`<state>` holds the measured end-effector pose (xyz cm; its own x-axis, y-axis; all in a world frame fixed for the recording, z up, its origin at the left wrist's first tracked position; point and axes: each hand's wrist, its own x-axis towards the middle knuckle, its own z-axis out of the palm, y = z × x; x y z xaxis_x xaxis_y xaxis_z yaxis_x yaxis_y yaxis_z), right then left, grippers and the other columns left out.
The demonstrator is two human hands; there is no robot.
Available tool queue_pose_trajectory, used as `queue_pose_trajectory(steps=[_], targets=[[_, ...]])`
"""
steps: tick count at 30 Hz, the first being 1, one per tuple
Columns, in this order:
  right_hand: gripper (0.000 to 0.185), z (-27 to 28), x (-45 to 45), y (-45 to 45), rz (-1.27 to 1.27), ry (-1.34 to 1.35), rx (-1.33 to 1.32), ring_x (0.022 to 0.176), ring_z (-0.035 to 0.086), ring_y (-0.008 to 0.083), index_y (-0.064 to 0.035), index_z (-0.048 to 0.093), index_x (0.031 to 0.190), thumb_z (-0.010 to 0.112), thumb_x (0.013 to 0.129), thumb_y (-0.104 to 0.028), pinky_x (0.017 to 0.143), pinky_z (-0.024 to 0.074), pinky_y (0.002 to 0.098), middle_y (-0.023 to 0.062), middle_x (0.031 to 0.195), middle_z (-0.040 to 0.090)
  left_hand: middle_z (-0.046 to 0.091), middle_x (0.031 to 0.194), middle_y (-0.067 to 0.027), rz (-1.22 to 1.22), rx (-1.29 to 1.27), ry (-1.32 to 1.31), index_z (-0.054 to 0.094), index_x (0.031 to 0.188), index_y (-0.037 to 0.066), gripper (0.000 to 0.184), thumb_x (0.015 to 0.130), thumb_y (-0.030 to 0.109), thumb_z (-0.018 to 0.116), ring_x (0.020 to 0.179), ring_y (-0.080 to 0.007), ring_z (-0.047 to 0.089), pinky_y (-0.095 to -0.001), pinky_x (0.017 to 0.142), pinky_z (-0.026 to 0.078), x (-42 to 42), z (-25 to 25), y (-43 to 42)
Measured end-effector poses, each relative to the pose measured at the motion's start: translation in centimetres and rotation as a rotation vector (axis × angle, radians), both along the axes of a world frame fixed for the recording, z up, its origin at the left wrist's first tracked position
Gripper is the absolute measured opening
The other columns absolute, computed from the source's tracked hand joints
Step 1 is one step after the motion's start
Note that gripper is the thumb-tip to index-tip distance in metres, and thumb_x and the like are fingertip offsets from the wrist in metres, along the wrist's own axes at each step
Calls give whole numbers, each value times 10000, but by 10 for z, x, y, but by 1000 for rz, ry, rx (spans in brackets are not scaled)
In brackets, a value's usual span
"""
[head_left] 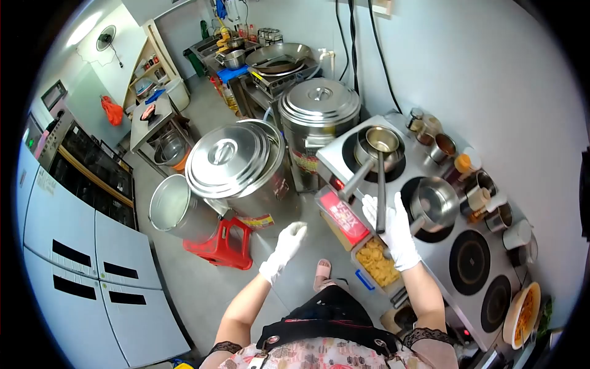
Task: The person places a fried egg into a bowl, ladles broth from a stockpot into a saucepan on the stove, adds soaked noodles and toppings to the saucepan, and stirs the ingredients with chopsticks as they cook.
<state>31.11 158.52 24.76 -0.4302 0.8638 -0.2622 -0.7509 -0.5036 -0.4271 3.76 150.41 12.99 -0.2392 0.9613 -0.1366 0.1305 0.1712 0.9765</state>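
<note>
My left hand (286, 247), in a white glove, hangs over the floor near a red stool (228, 247). Its fingers are curled together, and no object shows in them. My right hand (398, 237), gloved too, is at the front edge of the cooktop with its fingers apart. Between its thumb and fingers lies the long dark handle of a ladle (385, 142); the hand is not closed round it. The ladle's bowl rests in a saucepan (364, 161) on the far burner. Beside my fingers stands a second saucepan (435, 198).
Two large lidded steel pots (224, 161) (321, 101) stand ahead, with an open pot (169, 203) at left. Below the cooktop edge sits a bin of yellow pieces (377, 262). Seasoning jars (477, 200) line the wall. Fridge doors (117, 258) stand left.
</note>
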Motion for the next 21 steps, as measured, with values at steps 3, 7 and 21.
queue_pose_trajectory(steps=[3, 7, 21], targets=[[538, 6, -4, 41, -47, -160, -76, 948, 592, 231, 69, 462, 1187, 460, 957, -417, 841, 489, 294, 173, 1089, 587, 642, 795, -36, 2, 111, 257, 617, 1087, 0, 275, 903, 202, 589, 698, -94, 565, -242, 656, 470, -31, -14, 91], [265, 35, 10, 59, 55, -502, -154, 592, 501, 46, 11, 568, 1080, 522, 924, -198, 491, 412, 143, -2, 795, 564, 660, 791, -117, -4, 80, 540, 651, 1031, 41, 297, 834, 263, 658, 711, -213, 624, -323, 683, 485, -64, 40, 191], [146, 101, -13, 102, 70, -1148, -464, 423, 429, 68, -94, 613, 887, 546, 913, -221, 402, 348, 189, -28, 562, 498, 653, 920, -171, 1, 34, 1042, 643, 934, 35, 283, 820, 293, 627, 822, -316, 665, -403, 726, 536, -118, -15, 655]])
